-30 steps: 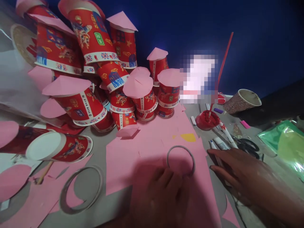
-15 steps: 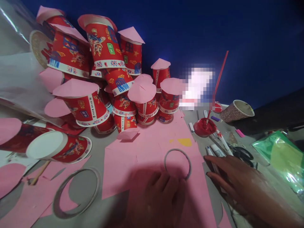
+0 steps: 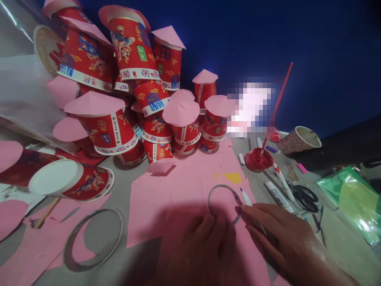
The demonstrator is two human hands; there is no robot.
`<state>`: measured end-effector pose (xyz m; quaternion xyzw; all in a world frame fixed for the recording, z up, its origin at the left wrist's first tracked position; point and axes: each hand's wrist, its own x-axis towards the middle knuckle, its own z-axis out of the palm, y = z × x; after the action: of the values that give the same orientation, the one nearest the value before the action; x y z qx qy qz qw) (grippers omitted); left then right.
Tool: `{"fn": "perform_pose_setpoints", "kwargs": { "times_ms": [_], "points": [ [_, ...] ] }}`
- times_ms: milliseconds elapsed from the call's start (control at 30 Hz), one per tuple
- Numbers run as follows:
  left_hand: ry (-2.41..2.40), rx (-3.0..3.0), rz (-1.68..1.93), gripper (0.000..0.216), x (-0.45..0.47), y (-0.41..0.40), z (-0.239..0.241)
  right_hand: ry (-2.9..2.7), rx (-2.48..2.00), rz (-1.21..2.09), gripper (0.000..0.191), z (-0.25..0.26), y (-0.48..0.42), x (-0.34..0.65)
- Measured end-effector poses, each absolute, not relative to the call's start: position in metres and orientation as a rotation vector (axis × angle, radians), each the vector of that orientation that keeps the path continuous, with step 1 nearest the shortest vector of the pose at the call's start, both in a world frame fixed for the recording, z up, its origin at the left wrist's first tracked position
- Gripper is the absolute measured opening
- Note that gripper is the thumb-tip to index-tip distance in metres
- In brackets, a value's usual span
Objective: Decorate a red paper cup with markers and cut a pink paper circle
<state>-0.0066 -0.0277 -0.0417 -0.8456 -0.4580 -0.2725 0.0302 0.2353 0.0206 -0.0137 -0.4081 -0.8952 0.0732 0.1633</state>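
Observation:
A thin grey ring point(image 3: 212, 193) lies on a sheet of pink paper point(image 3: 149, 214) in front of me. My left hand point(image 3: 205, 242) is closed, its curled fingers at the ring's near edge, which they partly cover. A white marker pen with a blue tip point(image 3: 247, 198) is in my right hand point(image 3: 282, 234), close by the ring's right side. The pen's tip points away from me and up; its rear part is hidden among the fingers.
Red paper cups point(image 3: 135, 51) with pink cone tops are piled at the back left. A wider ring point(image 3: 69, 242) rests on pink scraps. Scissors point(image 3: 305, 198), a glue tube point(image 3: 278, 196), a red paint pot point(image 3: 258, 160) and a patterned cup point(image 3: 290, 143) stand or lie at the right.
My right hand has picked the marker pen up from beside the glue tube and brought it left to the ring. My left hand stays at the ring's near edge.

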Motion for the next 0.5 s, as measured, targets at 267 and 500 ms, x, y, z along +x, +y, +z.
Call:
{"fn": "perform_pose_setpoints", "kwargs": {
  "times_ms": [267,500],
  "points": [
    [-1.436,-2.655,-0.857,0.011,-0.0051,-0.0265,-0.0428,-2.556,-1.176,0.174,0.030,-0.0123,0.0211,0.2385],
    [-1.490,-2.705,-0.720,0.020,-0.0070,-0.0281,-0.0419,-2.581,-1.189,0.180,0.034,-0.0124,0.0195,0.2401]
  ]
}}
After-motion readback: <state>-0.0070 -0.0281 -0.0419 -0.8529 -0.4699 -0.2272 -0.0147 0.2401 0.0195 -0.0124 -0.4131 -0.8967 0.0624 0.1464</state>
